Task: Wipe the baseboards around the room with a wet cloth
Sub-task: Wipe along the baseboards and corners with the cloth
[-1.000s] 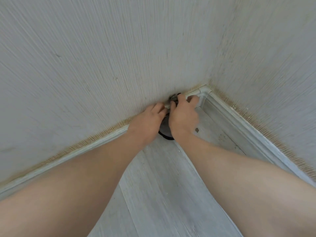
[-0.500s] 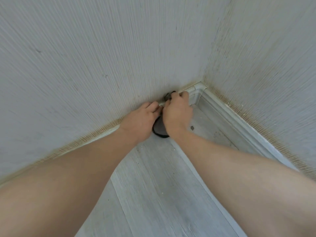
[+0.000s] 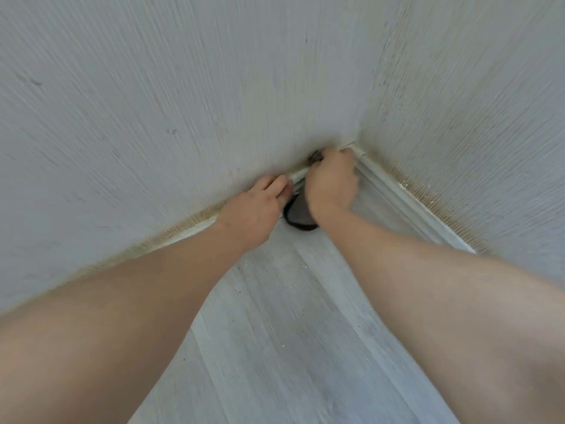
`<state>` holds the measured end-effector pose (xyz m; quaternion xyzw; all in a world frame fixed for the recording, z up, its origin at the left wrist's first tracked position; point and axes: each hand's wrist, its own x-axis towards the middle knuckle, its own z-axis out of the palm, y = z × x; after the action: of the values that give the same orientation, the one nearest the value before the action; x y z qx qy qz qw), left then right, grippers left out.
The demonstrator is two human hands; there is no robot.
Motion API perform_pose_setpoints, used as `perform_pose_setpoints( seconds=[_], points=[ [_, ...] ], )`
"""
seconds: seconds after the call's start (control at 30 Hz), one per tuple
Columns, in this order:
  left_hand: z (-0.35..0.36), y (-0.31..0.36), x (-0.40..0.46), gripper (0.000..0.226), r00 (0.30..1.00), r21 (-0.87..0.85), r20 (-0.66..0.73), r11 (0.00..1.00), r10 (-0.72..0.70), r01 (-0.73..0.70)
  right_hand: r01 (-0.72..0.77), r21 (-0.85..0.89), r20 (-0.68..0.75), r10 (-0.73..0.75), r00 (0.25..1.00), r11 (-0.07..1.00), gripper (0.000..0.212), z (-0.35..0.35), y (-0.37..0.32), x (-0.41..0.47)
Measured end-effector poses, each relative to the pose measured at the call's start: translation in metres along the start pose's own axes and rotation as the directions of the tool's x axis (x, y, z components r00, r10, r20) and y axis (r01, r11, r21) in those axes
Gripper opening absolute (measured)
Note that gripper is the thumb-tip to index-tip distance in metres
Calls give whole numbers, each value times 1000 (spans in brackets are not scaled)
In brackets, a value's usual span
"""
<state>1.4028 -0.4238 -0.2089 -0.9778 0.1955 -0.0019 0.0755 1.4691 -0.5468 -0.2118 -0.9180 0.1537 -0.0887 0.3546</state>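
Note:
A pale baseboard (image 3: 406, 198) runs along both walls and meets in the room's corner. My right hand (image 3: 331, 185) grips a dark grey cloth (image 3: 298, 214) and presses it against the baseboard just left of the corner piece; most of the cloth hangs below the wrist, and a small bit shows above the knuckles. My left hand (image 3: 253, 209) rests on the baseboard's top edge a short way to the left, fingers straight and touching the trim. The two hands are slightly apart.
Textured grey wallpaper (image 3: 183, 102) covers both walls, with a yellowish stained strip just above the trim. Light grey plank flooring (image 3: 290, 332) with small specks of dirt fills the space between my forearms.
My right hand has slid with the cloth toward the corner, away from my left hand, which had been touching it. The view has shifted slightly.

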Motion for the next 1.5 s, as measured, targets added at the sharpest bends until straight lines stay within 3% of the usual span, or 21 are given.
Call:
perform_pose_setpoints(
  seconds=[0.1,0.3,0.4,0.6,0.83,0.97,1.13,1.27,1.43,1.5],
  points=[
    [0,-1,2,71,1000,8,16,1000,21,-21,171,-83,114,-161,980,982,20,-5,1,-12],
    [-15,12,5,68,1000,-45,-20,999,-15,14,136,-211,46,-129,991,968,22,-35,9,13],
    [-14,10,12,76,1000,-32,-21,999,-3,2,222,-357,18,-231,973,907,21,-53,14,25],
    [0,5,11,77,1000,-42,11,999,21,-21,385,-531,147,-365,919,755,24,-43,23,34],
    [2,1,9,78,998,-15,-33,998,55,-55,270,-447,66,-269,961,853,22,-28,15,37],
    [-4,4,9,78,999,-21,-19,998,50,-51,409,-419,154,-380,912,811,21,-23,15,20],
    [-4,6,10,80,999,-24,18,999,45,-45,207,-456,40,-213,976,866,25,-37,14,46],
    [-3,6,9,80,1000,-39,-12,999,29,-29,283,-411,75,-277,958,867,23,-24,9,24],
    [-8,10,8,76,1000,-14,3,1000,18,-18,483,-365,201,-438,876,796,19,-16,8,-4],
    [-10,11,8,78,1000,-20,5,1000,15,-15,412,-379,185,-369,911,828,22,-23,11,10]
  ],
)
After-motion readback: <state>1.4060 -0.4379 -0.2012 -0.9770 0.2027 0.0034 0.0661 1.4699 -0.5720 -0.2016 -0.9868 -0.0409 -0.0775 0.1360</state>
